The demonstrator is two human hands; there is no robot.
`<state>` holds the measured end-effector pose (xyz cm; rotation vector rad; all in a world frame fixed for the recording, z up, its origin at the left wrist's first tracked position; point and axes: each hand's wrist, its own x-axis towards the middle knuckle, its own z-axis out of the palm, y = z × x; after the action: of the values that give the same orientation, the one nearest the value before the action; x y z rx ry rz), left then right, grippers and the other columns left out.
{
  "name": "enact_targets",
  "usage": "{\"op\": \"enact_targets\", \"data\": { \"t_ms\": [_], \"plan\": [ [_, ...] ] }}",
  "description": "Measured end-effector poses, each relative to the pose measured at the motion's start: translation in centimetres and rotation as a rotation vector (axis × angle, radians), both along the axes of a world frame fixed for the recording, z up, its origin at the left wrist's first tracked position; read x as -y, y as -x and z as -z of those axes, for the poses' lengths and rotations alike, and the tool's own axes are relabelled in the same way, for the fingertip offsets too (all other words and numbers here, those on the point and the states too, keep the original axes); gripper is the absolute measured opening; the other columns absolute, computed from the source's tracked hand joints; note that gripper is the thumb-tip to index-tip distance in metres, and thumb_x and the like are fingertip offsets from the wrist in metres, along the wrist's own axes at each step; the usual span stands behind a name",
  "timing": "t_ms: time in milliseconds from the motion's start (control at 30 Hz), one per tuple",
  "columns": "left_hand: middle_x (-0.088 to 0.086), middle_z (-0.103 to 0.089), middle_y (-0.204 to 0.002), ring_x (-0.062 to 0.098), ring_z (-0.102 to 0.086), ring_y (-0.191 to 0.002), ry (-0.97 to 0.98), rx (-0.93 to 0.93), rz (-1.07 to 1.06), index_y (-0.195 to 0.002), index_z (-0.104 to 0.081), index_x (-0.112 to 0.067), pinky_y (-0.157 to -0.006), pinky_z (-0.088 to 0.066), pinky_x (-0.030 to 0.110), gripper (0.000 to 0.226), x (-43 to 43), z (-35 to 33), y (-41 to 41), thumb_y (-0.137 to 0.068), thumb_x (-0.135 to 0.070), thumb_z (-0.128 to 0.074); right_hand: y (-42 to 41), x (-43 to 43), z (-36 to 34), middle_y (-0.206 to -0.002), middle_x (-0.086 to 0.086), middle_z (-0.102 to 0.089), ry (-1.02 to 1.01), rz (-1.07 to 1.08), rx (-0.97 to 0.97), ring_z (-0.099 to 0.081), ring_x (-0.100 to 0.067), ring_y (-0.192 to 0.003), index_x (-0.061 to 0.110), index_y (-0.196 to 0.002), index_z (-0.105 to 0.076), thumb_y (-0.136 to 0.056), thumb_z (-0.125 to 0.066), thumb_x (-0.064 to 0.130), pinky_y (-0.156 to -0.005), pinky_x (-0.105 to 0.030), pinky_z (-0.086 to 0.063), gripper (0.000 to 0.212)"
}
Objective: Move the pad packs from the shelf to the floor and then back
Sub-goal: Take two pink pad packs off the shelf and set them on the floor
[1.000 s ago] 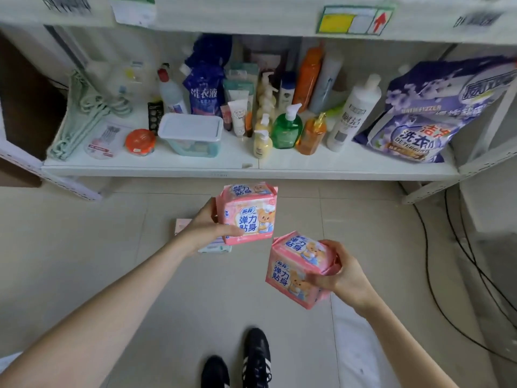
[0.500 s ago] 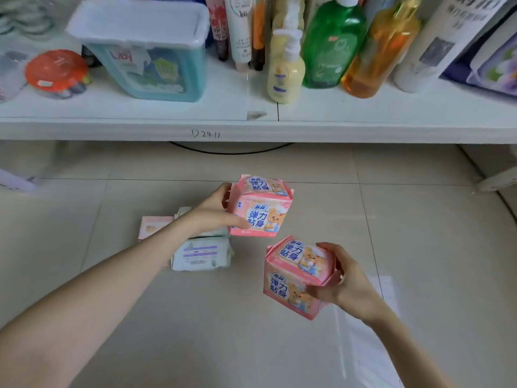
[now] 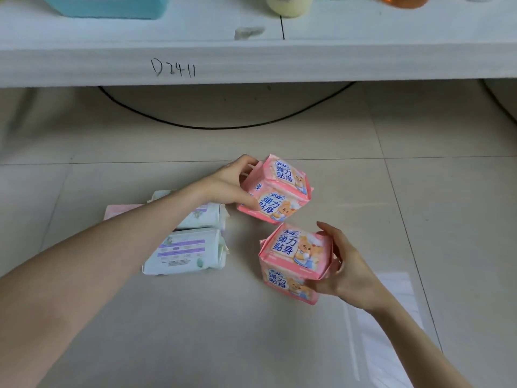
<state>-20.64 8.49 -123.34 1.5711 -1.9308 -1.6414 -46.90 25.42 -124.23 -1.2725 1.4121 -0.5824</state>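
My left hand (image 3: 228,184) grips a pink pad pack (image 3: 279,191) printed with a bear, low over the tiled floor (image 3: 419,205). My right hand (image 3: 345,271) holds a second pink pad pack (image 3: 292,259) just below and to the right of the first. Whether either pack touches the floor I cannot tell. Left of them, two white pad packs with purple print (image 3: 186,252) (image 3: 202,217) lie on the floor, and a pale pink pack (image 3: 117,214) shows behind my left forearm, mostly hidden.
The white shelf (image 3: 251,63), marked with handwritten characters, runs across the top. On it stand a teal box (image 3: 112,7), a cream bottle (image 3: 289,5) and an orange bottle (image 3: 404,0). A black cable (image 3: 218,126) curves on the floor under the shelf.
Both hands have come down with the pink packs from mid-air to near the floor. The camera has dropped and moved closer, so the shelf now fills only the top edge.
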Motion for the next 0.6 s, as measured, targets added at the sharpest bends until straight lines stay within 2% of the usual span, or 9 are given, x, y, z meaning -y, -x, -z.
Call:
{"op": "enact_targets", "data": {
  "t_ms": [67,100,233,367,433,500,600],
  "plan": [
    [-0.006,-0.055,-0.128,0.011,-0.056,-0.118,0.031,0.037,0.064,-0.130,-0.039,-0.028,-0.087,-0.055,0.035,0.088,0.1,0.6,0.0,-0.058,-0.011,-0.087,0.3,-0.4,0.4,-0.125,0.007,-0.053,0.003,0.000,0.007,-0.063,-0.008,-0.103,0.028,-0.138,-0.035,-0.054,-0.091,-0.003,-0.080,-0.018,-0.052,0.105],
    [-0.006,-0.054,-0.129,0.011,-0.055,-0.119,0.040,0.051,0.090,-0.134,-0.036,-0.029,-0.092,-0.054,0.037,0.093,0.2,0.6,0.0,-0.059,-0.010,-0.088,0.4,-0.6,0.5,-0.125,0.007,-0.053,0.008,-0.006,0.005,-0.063,-0.006,-0.103,0.028,-0.138,-0.035,-0.053,-0.090,-0.004,-0.078,-0.016,-0.051,0.106],
    [-0.005,-0.055,-0.126,0.011,-0.058,-0.114,0.034,0.094,0.166,-0.139,-0.027,-0.046,-0.079,-0.060,0.043,0.109,0.8,0.1,-0.3,-0.054,-0.012,-0.087,0.7,-1.3,0.5,-0.128,0.017,-0.050,0.017,-0.056,-0.019,-0.061,0.004,-0.102,0.027,-0.140,-0.033,-0.053,-0.089,-0.006,-0.070,-0.007,-0.048,0.109],
    [-0.025,-0.059,-0.109,-0.008,-0.060,-0.097,0.018,0.165,0.240,-0.140,-0.027,-0.047,-0.068,-0.053,0.016,0.110,1.2,-0.1,-0.6,-0.054,-0.018,-0.089,0.6,-1.5,0.7,-0.131,0.029,-0.044,0.024,-0.090,-0.079,-0.055,0.007,-0.110,0.031,-0.145,-0.026,-0.055,-0.089,-0.002,-0.078,-0.005,-0.044,0.115],
    [-0.028,-0.061,-0.105,-0.012,-0.061,-0.088,-0.014,0.164,0.253,-0.133,-0.036,-0.046,-0.062,-0.049,0.010,0.098,1.3,-0.1,-0.6,-0.056,-0.021,-0.091,0.6,-1.5,0.8,-0.132,0.031,-0.042,0.019,-0.093,-0.098,-0.053,0.006,-0.113,0.031,-0.147,-0.024,-0.056,-0.088,-0.002,-0.082,-0.007,-0.044,0.116],
    [-0.026,-0.063,-0.105,-0.011,-0.063,-0.087,-0.058,0.155,0.246,-0.128,-0.039,-0.046,-0.060,-0.050,0.011,0.091,1.3,-0.1,-0.6,-0.056,-0.027,-0.091,0.4,-1.5,1.0,-0.134,0.031,-0.041,0.022,-0.094,-0.120,-0.051,0.006,-0.115,0.031,-0.149,-0.023,-0.058,-0.087,0.000,-0.085,-0.007,-0.043,0.116],
    [-0.018,-0.065,-0.113,0.000,-0.066,-0.097,-0.129,0.139,0.235,-0.133,-0.038,-0.042,-0.069,-0.055,0.020,0.094,1.4,0.0,-0.7,-0.055,-0.034,-0.091,0.2,-1.7,1.2,-0.136,0.030,-0.040,0.021,-0.090,-0.135,-0.050,0.008,-0.116,0.037,-0.147,-0.019,-0.060,-0.086,-0.002,-0.087,-0.009,-0.044,0.116]
  ]
}}
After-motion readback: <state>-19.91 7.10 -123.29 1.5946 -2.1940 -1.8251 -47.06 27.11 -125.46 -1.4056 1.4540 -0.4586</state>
